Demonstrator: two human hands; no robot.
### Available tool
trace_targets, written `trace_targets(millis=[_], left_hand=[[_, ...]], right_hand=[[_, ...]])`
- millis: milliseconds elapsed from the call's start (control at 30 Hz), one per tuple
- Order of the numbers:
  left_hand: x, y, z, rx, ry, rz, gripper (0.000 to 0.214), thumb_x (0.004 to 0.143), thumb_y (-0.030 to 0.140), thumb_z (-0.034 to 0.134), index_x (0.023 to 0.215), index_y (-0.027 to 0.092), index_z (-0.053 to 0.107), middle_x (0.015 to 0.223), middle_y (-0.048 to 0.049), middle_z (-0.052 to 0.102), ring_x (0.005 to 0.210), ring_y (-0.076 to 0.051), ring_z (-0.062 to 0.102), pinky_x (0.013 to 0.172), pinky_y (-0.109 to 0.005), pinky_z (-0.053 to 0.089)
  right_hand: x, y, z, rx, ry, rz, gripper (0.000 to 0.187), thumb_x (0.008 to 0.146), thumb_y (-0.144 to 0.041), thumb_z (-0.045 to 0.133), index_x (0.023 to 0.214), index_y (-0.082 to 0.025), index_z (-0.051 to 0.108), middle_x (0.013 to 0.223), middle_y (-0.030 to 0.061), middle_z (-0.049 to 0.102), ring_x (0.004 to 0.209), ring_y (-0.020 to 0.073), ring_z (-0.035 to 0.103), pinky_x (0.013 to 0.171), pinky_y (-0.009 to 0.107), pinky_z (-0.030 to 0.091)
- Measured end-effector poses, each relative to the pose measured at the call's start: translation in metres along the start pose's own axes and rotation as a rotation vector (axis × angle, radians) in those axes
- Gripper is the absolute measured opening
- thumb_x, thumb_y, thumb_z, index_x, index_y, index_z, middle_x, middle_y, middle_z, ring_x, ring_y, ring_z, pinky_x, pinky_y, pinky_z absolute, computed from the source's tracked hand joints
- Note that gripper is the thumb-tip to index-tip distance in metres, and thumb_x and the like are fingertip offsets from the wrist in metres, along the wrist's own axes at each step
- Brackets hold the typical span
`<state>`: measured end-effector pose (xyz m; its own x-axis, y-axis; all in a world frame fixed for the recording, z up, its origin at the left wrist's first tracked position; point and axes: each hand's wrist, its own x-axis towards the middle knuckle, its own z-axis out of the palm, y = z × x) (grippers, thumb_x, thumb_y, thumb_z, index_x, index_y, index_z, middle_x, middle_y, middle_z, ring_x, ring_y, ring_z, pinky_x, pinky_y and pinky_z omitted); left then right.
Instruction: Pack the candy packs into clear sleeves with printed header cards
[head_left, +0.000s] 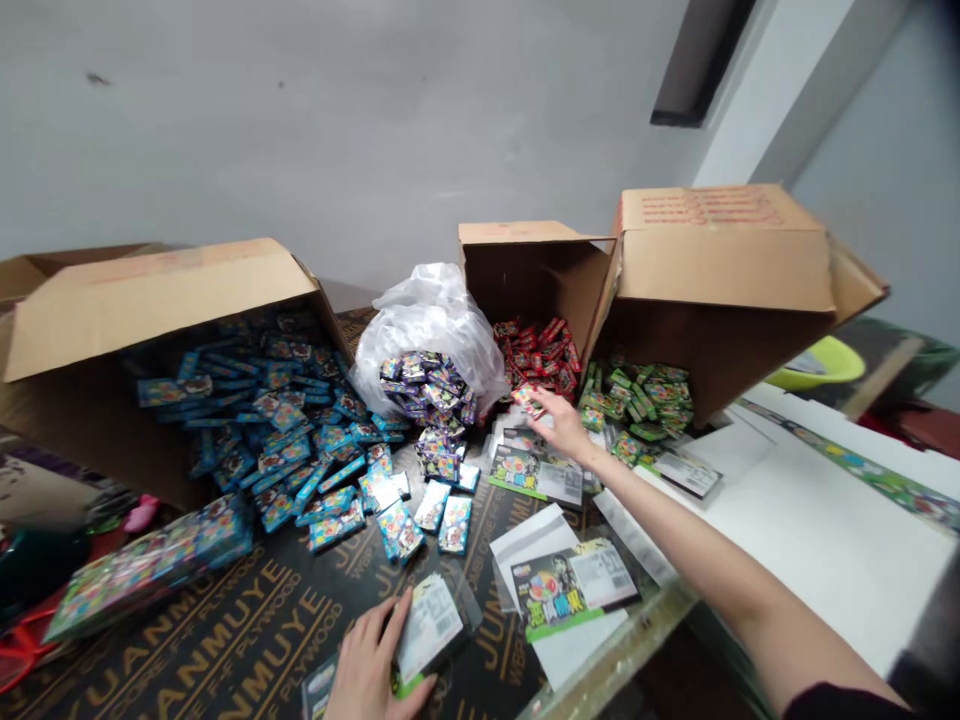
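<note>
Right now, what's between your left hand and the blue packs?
Dark plywood board with yellow lettering lies between the left hand and the blue packs, in the head view.

Left hand (367,665): on a printed card packet (429,630) in a clear plastic sleeve, white barcode panel upward, green lower edge, lying nearly flat, fingers over its left edge. Right hand (562,425): extended, fingers spread, small red candy packet (528,401) at the fingertips, grip unclear; heap of red packets (536,355) just beyond.
</note>
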<state>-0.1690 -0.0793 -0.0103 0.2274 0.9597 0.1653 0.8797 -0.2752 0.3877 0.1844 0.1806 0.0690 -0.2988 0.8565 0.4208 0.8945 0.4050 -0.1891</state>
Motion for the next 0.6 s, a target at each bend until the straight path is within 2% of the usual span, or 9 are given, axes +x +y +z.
trace_targets(millis=[100, 167, 267, 333, 400, 433, 500, 600], left_hand=[[0.0, 0.006, -0.006, -0.041, 0.012, -0.005, 0.072, 0.068, 0.037, 0.062, 0.133, 0.027, 0.032, 0.119, -0.0089, 0.051, 0.106, -0.028, 0.049, 0.088, -0.043, 0.042], [-0.001, 0.015, -0.016, -0.086, 0.054, -0.026, 0.08, 0.068, 0.035, 0.062, 0.137, 0.024, 0.023, 0.12, -0.0105, 0.051, 0.106, -0.028, 0.049, 0.088, -0.044, 0.042], [-0.003, 0.036, -0.039, -0.119, 0.198, -0.077, 0.089, 0.069, 0.033, 0.063, 0.139, 0.019, 0.011, 0.119, -0.0135, 0.05, 0.111, -0.029, 0.046, 0.091, -0.047, 0.04], [-0.003, 0.048, -0.053, -0.067, 0.327, -0.03, 0.089, 0.069, 0.031, 0.063, 0.139, 0.019, 0.009, 0.122, -0.0139, 0.049, 0.117, -0.031, 0.042, 0.096, -0.05, 0.035], [-0.004, 0.056, -0.063, 0.005, 0.419, 0.048, 0.087, 0.07, 0.027, 0.063, 0.139, 0.021, 0.011, 0.12, -0.0127, 0.051, 0.116, -0.029, 0.043, 0.098, -0.051, 0.032], [-0.005, 0.059, -0.065, 0.048, 0.457, 0.081, 0.084, 0.07, 0.026, 0.062, 0.138, 0.022, 0.013, 0.119, -0.0118, 0.052, 0.116, -0.028, 0.044, 0.1, -0.051, 0.03], [-0.011, 0.064, -0.066, 0.133, 0.507, 0.113, 0.076, 0.072, 0.025, 0.061, 0.136, 0.024, 0.02, 0.116, -0.01, 0.055, 0.113, -0.027, 0.047, 0.101, -0.051, 0.027], [-0.021, 0.068, -0.06, 0.216, 0.565, 0.075, 0.061, 0.073, 0.026, 0.061, 0.128, 0.03, 0.036, 0.111, -0.0071, 0.057, 0.109, -0.027, 0.05, 0.102, -0.053, 0.02]], right_hand=[[-0.013, -0.002, -0.008, -0.046, -0.035, -0.018, 0.072, 0.067, -0.043, 0.062, 0.132, -0.027, 0.035, 0.142, 0.0109, 0.027, 0.128, 0.0312, 0.026, 0.097, 0.049, 0.024], [-0.02, 0.014, -0.016, -0.093, 0.026, 0.118, 0.07, 0.069, -0.041, 0.061, 0.132, -0.024, 0.034, 0.141, 0.0158, 0.025, 0.127, 0.0356, 0.025, 0.093, 0.055, 0.023], [-0.032, 0.055, -0.022, -0.121, 0.195, 0.418, 0.06, 0.074, -0.039, 0.054, 0.127, -0.016, 0.039, 0.131, 0.0234, 0.037, 0.12, 0.0417, 0.031, 0.085, 0.064, 0.023], [-0.041, 0.086, -0.018, -0.081, 0.179, 0.47, 0.063, 0.074, -0.044, 0.054, 0.124, -0.008, 0.043, 0.12, 0.0302, 0.042, 0.115, 0.0485, 0.033, 0.079, 0.07, 0.019], [-0.048, 0.108, -0.011, -0.029, 0.142, 0.464, 0.057, 0.075, -0.052, 0.049, 0.113, -0.01, 0.052, 0.106, 0.027, 0.052, 0.11, 0.048, 0.039, 0.078, 0.068, 0.022], [-0.05, 0.113, -0.01, -0.01, 0.169, 0.433, 0.053, 0.076, -0.053, 0.048, 0.109, -0.013, 0.055, 0.101, 0.0247, 0.055, 0.108, 0.0466, 0.042, 0.078, 0.067, 0.024], [-0.053, 0.109, -0.011, 0.01, 0.266, 0.368, 0.05, 0.076, -0.053, 0.05, 0.109, -0.016, 0.056, 0.097, 0.0212, 0.058, 0.104, 0.0443, 0.046, 0.079, 0.066, 0.027], [-0.057, 0.062, -0.022, 0.061, 0.364, 0.263, 0.054, 0.076, -0.05, 0.053, 0.118, -0.015, 0.05, 0.103, 0.0206, 0.057, 0.101, 0.0399, 0.05, 0.084, 0.06, 0.032]])
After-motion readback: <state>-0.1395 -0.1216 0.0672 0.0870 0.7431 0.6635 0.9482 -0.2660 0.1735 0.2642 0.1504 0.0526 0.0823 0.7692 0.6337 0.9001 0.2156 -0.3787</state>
